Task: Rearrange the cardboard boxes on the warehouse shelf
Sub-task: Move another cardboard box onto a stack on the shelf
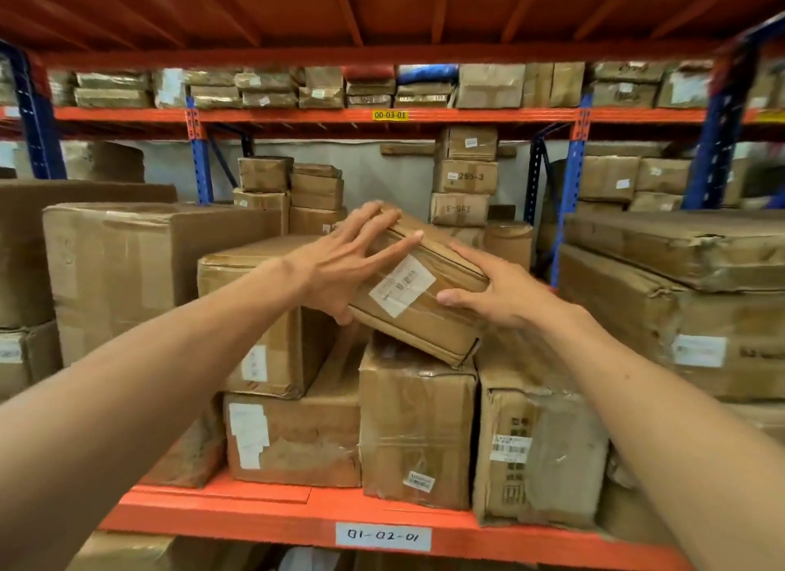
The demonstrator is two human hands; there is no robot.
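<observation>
While you face the orange shelf [221, 509], a big box [127, 268] sits at the far left, upright and well back on the deck. Just right of it, a mid box [255, 315] is stacked on a low box [293, 439], each with a white label on its near face. Your left hand [340, 264] comes next: fingers spread, it presses the upper left end of the small box [418, 290], thumb under the near edge, fingertips over the top edge. That small box is tilted, its labelled face turned toward you, its lower corner resting on the tall box [418, 434] that stands at the shelf's middle. Both your hands clamp it between them, so it is gripped, not loose. Your right hand [501, 294] holds the right end, thumb on the labelled face, fingers along the far edge. Below that hand, a crumpled box [539, 456] with a barcode sticker stands touching the tall box. At the far right, two long flat boxes [688, 281] lie stacked. On the front beam a tag [383, 536] reads 01-02-01.
</observation>
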